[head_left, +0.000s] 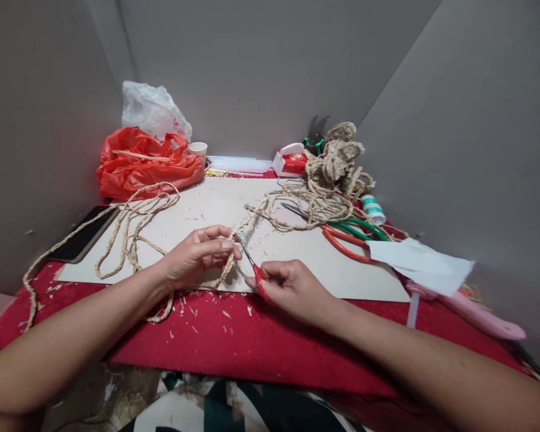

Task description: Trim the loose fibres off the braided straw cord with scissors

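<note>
Between the thumb and fingers of my left hand (pixel 204 252) is a braided straw rope (pixel 226 270). It hangs below the fingers and also runs up and right, toward the loose coils at the back. My right hand (pixel 292 285) grips small red-handled scissors (pixel 261 283) by their loops. The scissors' blades point up and left, their tips close to the rope beside my left fingertips. Whether the blades touch the rope I cannot tell. More pale braided rope (pixel 128 234) lies in loops left of my left hand and trails over the table's left side.
On the red cloth (pixel 198 336) lies a white board (pixel 333 270) scattered with straw bits. Large scissors with orange handles (pixel 342 243), coiled rope (pixel 337 159) and a pink glue gun (pixel 481 315) are at right. A red plastic bag (pixel 148 171) and a phone (pixel 83 237) are at left.
</note>
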`<state>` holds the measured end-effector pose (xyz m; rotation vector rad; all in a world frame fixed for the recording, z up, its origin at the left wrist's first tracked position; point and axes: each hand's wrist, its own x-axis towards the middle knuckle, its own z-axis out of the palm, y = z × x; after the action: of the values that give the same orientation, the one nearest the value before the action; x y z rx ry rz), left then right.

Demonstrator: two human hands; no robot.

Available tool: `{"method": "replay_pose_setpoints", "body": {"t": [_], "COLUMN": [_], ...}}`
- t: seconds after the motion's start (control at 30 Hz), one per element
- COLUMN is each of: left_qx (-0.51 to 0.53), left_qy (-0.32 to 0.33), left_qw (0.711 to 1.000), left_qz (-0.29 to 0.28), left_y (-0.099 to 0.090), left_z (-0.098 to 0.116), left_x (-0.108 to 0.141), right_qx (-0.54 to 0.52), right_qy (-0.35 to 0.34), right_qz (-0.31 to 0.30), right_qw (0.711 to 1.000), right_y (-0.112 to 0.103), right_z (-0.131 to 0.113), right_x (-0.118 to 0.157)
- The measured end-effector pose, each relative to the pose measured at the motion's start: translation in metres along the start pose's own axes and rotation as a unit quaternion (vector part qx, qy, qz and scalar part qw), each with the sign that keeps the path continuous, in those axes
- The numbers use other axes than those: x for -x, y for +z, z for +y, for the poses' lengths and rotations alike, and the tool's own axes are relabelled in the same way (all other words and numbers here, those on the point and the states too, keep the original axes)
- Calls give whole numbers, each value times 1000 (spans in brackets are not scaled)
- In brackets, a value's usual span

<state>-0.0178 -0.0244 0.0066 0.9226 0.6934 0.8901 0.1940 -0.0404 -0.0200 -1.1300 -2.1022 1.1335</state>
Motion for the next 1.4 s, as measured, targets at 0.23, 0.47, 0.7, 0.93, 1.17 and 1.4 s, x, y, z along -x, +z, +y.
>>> {"method": "replay_pose_setpoints", "body": {"t": [0.23, 0.47, 0.7, 0.93, 1.17, 1.4], "left_qx": [-6, -17, -5, -11, 24, 67], "left_qy": [18, 24, 28, 20, -1, -6], "left_qw": [1000, 998, 998, 999, 1000, 998], "left_qz": [13, 50, 50, 25, 10, -12], "left_y": [-4, -3, -3, -3, -4, -4], "left_z": [-3, -3, -5, -7, -4, 6], "left_x": [-1, -1, -2, -1, 0, 0], "right_qx": [33, -53, -357, -468, -472, -313], "right_qy": [-17, 23, 80, 99, 94, 60], "right_qz": [23, -37, -203, -206, -177, -161], "right_qw": [999, 998, 908, 854, 858, 934], "right_y": [-1, -6, -12, -10, -12, -11], "right_z": [3, -10, -10, -4, -3, -2], "right_x": [0, 1, 0, -2, -5, -3]}}
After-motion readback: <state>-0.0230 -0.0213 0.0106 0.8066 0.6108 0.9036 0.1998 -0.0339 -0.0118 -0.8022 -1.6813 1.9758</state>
